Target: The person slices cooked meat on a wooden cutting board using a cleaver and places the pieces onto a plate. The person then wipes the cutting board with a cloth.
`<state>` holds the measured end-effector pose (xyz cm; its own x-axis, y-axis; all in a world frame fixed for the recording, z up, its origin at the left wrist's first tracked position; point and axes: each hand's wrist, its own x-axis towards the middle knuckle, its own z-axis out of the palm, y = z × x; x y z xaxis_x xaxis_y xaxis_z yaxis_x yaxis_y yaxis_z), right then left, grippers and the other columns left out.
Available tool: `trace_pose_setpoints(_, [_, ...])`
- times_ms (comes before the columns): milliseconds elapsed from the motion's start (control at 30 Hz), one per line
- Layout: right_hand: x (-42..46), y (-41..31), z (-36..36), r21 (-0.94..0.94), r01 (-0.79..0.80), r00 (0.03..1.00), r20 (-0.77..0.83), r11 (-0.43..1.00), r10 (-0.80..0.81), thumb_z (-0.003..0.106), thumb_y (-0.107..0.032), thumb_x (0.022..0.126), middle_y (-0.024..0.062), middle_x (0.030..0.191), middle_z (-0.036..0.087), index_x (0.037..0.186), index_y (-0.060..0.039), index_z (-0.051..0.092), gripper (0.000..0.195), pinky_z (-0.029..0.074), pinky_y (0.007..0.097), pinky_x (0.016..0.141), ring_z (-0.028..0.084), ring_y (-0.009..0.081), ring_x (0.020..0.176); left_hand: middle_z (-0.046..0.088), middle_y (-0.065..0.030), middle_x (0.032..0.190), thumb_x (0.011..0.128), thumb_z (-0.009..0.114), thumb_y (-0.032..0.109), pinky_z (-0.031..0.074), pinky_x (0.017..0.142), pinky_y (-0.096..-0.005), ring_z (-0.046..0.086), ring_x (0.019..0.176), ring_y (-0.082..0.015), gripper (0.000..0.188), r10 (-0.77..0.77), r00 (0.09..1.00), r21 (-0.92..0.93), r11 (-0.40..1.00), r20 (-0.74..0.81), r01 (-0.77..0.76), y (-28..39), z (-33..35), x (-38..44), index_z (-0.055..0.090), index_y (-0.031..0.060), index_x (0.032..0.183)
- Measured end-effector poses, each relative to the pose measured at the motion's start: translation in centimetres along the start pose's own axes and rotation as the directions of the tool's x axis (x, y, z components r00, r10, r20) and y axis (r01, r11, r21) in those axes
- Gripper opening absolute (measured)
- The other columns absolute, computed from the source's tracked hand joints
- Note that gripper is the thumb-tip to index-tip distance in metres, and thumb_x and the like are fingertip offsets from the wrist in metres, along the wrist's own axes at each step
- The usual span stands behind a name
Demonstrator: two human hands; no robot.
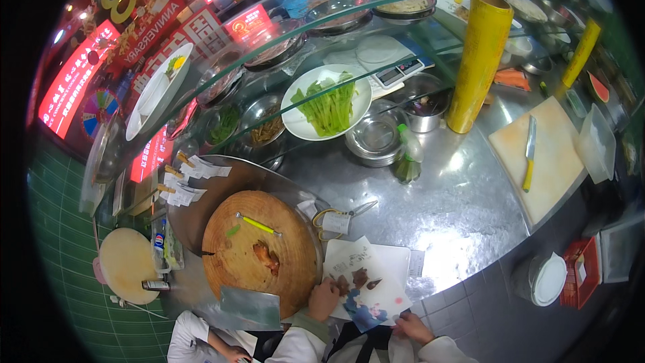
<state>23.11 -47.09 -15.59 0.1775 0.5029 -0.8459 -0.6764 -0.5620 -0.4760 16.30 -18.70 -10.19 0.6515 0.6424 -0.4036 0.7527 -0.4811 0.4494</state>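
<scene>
My left hand has its fingers on a piece of brown meat at the left side of a sheet with a flower print. More brown meat pieces lie on that sheet, which rests on a white rectangular tray. At the tray's near right corner, my right hand grips the edge. Left of the tray stands a round wooden chopping block. On it are a piece of roasted meat, a yellow-handled double-ended scoop and a bit of green leaf. A cleaver blade overlaps its near edge.
A co-worker's hand shows at the bottom left. Scissors and a paper tag lie behind the tray. Further off are a spray bottle, stacked metal plates, greens on a white plate, and a knife on a cutting board.
</scene>
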Motion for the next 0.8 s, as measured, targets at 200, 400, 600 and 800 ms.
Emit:
trace_pose_setpoints(200, [1.8,-0.4,1.0,0.230,-0.095,0.986,0.155,0.969,0.060,0.051,-0.024,0.098,0.0157,0.105,0.066,0.122,0.0048,0.052,0.037,0.057,0.0333,0.066,0.069,0.0270,0.084,0.067,-0.0225,0.087,0.086,0.056,0.019,0.052,0.075,-0.0484,0.064,0.085,-0.0424,0.021,-0.006,1.000,-0.034,0.999,-0.012,0.005,-0.6,0.3,0.6,0.066,0.0035,0.095])
trace_pose_setpoints(400, [1.8,2.2,1.6,0.459,0.004,0.996,0.081,0.889,-0.046,0.049,-0.029,0.100,0.0176,0.108,0.065,0.126,0.0047,0.047,0.042,0.057,0.0371,0.071,0.069,0.0307,0.085,0.067,-0.0231,0.085,0.085,0.058,0.018,0.054,0.071,-0.0416,0.066,0.082,-0.0392,0.023,-0.019,1.000,-0.240,0.971,-0.015,0.015,-1.4,1.1,1.4,0.069,-0.0004,0.094])
trace_pose_setpoints(600, [1.1,2.9,1.8,0.597,0.036,0.999,-0.023,0.802,-0.027,0.049,-0.027,0.100,0.0188,0.112,0.063,0.126,0.0042,0.046,0.040,0.058,0.0397,0.075,0.068,0.0340,0.090,0.068,-0.0221,0.081,0.083,0.061,0.020,0.054,0.069,-0.0373,0.069,0.078,-0.0340,0.025,-0.153,0.985,-0.362,0.916,0.078,0.171,-2.0,3.1,2.1,0.068,-0.0017,0.094])
trace_pose_setpoints(800, [0.8,3.5,2.0,0.665,0.174,0.984,-0.101,0.726,-0.144,0.048,-0.027,0.101,0.0201,0.115,0.061,0.126,0.0046,0.045,0.041,0.058,0.0438,0.079,0.067,0.0372,0.093,0.069,-0.0194,0.086,0.083,0.060,0.020,0.053,0.074,-0.0389,0.068,0.083,-0.0340,0.023,-0.020,0.997,-0.190,0.981,0.073,0.033,1.0,1.8,1.8,0.069,0.0022,0.095])
